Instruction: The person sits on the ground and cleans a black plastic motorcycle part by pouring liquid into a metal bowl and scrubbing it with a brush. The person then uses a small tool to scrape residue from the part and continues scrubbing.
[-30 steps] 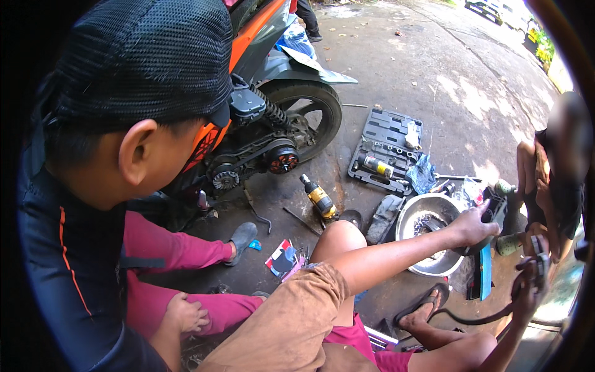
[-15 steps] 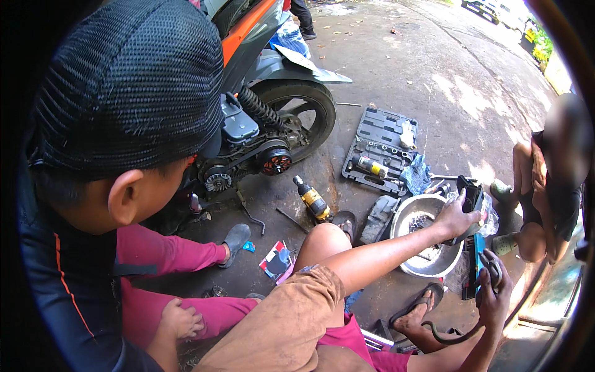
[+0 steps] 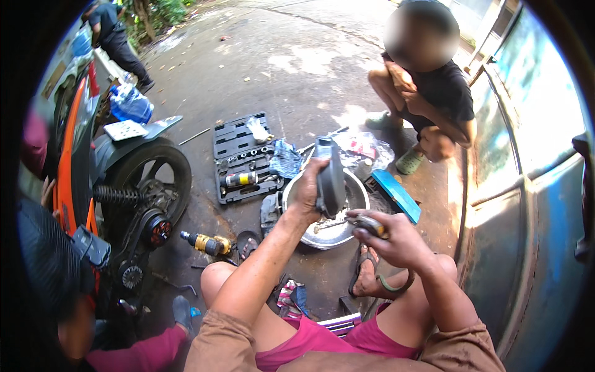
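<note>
My left hand (image 3: 306,192) is closed on a black plastic cover (image 3: 331,178), holding it upright over a round metal basin (image 3: 359,189). My right hand (image 3: 400,240) is wrapped round what looks like an air blow gun (image 3: 372,224), its tip pointing left toward the cover's lower end, a little apart from it. A dark hose (image 3: 398,286) runs below that hand, past my knee. Inside the basin lie small metal parts, partly hidden by the cover and my hands.
Left stands a scooter with its rear wheel (image 3: 176,164) and belt drive exposed; a person crouches beside it. An open socket case (image 3: 238,133), a yellow impact wrench (image 3: 207,243) and a teal tray (image 3: 396,195) lie around the basin. Another person (image 3: 434,93) squats at far right.
My view has swung right, away from the scooter. The cover has come up nearer to me over the basin, and the blow gun has moved close to it.
</note>
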The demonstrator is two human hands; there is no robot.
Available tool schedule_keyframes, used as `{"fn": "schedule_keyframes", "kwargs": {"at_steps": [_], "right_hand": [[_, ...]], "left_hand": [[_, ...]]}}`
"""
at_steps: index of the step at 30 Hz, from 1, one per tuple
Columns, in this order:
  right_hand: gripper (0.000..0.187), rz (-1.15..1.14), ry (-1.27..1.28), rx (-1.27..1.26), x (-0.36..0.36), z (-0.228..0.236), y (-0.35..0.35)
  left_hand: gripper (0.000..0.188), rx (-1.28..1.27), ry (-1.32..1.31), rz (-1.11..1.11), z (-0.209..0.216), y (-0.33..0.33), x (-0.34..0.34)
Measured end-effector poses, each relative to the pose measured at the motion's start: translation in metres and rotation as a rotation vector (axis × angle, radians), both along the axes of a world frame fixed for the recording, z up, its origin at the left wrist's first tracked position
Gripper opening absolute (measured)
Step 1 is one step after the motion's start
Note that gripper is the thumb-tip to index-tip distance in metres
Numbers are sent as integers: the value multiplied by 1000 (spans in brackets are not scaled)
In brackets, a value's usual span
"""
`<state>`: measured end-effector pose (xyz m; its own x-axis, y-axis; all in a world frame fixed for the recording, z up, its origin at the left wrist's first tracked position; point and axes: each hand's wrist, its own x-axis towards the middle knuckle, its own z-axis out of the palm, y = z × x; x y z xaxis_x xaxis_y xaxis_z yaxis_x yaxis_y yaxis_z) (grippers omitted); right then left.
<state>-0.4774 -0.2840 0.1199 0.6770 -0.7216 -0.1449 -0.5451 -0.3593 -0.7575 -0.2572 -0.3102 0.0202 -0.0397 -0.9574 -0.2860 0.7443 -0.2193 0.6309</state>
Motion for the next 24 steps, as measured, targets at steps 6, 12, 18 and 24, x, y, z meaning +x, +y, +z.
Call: {"fn": "schedule_keyframes", "kwargs": {"at_steps": [6, 12, 18, 24], "right_hand": [[37, -31, -74, -38, 2, -16, 2], [40, -273, -98, 12, -12, -21, -2], [39, -398, -313, -100, -27, -19, -23], [38, -215, -177, 143, -32, -13, -31]], "left_hand": [[58, 2, 179, 30, 16, 5, 7], [77, -150, 447, -137, 13, 10, 17], [83, -159, 586, -264, 9, 26, 10], [86, -111, 467, -205, 13, 36, 4]]}}
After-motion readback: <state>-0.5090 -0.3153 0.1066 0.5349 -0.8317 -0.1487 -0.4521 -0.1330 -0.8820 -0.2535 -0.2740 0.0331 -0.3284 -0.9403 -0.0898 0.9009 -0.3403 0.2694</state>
